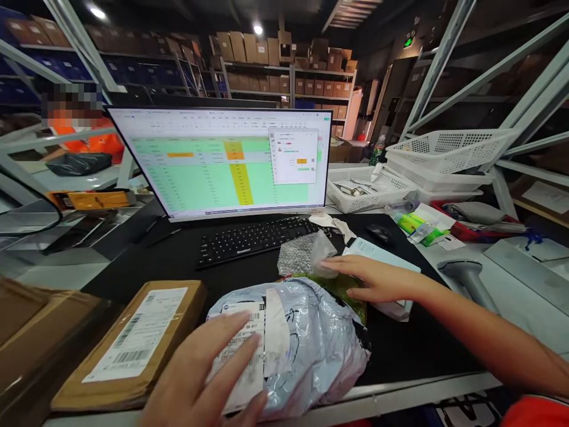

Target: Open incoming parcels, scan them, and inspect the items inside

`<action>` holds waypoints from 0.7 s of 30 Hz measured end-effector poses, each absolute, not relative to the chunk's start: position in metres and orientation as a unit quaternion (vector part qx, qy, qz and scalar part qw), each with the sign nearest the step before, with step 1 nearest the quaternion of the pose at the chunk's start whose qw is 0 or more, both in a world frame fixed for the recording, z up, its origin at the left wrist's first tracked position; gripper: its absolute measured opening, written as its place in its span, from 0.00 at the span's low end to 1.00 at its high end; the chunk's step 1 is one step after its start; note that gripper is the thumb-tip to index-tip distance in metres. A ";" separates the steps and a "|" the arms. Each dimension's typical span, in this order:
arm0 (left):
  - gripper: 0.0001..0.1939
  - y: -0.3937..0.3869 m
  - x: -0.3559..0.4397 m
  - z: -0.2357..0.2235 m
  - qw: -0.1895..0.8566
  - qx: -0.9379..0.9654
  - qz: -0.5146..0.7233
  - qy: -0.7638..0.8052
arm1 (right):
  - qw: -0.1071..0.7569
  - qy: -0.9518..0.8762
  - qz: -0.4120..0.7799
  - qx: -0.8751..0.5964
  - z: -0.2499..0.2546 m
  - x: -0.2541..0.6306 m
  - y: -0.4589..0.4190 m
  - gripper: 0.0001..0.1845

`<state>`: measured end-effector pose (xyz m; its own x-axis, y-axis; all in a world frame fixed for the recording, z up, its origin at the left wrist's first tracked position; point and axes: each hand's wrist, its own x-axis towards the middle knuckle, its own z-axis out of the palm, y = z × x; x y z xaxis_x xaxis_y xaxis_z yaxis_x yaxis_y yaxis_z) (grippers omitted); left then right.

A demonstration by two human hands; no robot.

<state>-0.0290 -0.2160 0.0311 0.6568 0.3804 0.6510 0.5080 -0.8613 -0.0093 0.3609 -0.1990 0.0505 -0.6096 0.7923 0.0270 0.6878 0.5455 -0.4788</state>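
A grey plastic mailer bag (pixel 311 344) with a white shipping label (pixel 242 356) lies on the black desk mat (pixel 186 261) at the front edge. My left hand (pixel 208 379) rests flat on the label, fingers spread, open. My right hand (pixel 373 279) lies flat at the bag's far right corner, fingers stretched toward a crinkled clear bag (pixel 302 252) and a green packet (pixel 342 287) under it. A brown cardboard mailer (pixel 133 350) with a label lies left of the bag.
A monitor (pixel 222 160) with a green spreadsheet and a black keyboard (pixel 253 237) stand behind. A mouse (pixel 380 233), white baskets (pixel 444 154), and a barcode scanner (pixel 466 276) are to the right. A cardboard box (pixel 31 332) is at left. A person in orange (pixel 84 139) is far left.
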 end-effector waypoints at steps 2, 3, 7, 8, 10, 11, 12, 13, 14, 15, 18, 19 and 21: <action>0.34 -0.203 0.003 0.052 0.093 -0.933 -0.296 -0.183 | 0.122 -0.888 0.237 -0.375 0.062 0.341 -0.207 0.40; 0.36 -0.196 0.019 0.059 0.085 -0.946 -0.267 -0.162 | 0.114 -0.895 0.249 -0.351 0.066 0.334 -0.214 0.39; 0.43 -0.171 0.078 0.069 0.035 -0.986 -0.116 -0.116 | 0.108 -0.876 0.286 -0.372 0.074 0.337 -0.244 0.28; 0.45 -0.165 0.090 0.068 0.023 -0.989 -0.090 -0.112 | 0.127 -0.855 0.270 -0.424 0.072 0.347 -0.249 0.25; 0.47 -0.154 0.114 0.064 0.002 -0.992 -0.062 -0.113 | 0.163 -0.800 0.195 -0.544 0.062 0.373 -0.255 0.22; 0.48 -0.148 0.125 0.061 -0.007 -0.992 -0.056 -0.117 | 0.166 -0.771 0.147 -0.597 0.054 0.387 -0.255 0.25; 0.50 -0.142 0.136 0.057 -0.016 -0.991 -0.049 -0.125 | 0.156 -0.746 0.104 -0.638 0.045 0.398 -0.254 0.31; 0.52 -0.136 0.145 0.053 -0.025 -0.990 -0.041 -0.135 | 0.135 -0.726 0.073 -0.671 0.034 0.407 -0.253 0.39; 0.54 -0.131 0.154 0.048 -0.032 -0.988 -0.033 -0.148 | 0.109 -0.708 0.052 -0.695 0.024 0.412 -0.252 0.46; 0.56 -0.125 0.162 0.043 -0.038 -0.986 -0.025 -0.161 | 0.084 -0.694 0.040 -0.714 0.015 0.414 -0.250 0.49; 0.56 -0.112 0.176 0.033 -0.051 -0.979 -0.005 -0.199 | 0.051 -0.686 0.023 -0.725 -0.001 0.403 -0.251 0.44; 0.53 -0.109 0.177 0.031 -0.055 -0.977 -0.003 -0.208 | 0.054 -0.691 0.019 -0.721 -0.002 0.398 -0.253 0.40; 0.45 -0.105 0.175 0.030 -0.065 -0.973 -0.001 -0.220 | 0.071 -0.701 0.018 -0.709 0.000 0.391 -0.256 0.36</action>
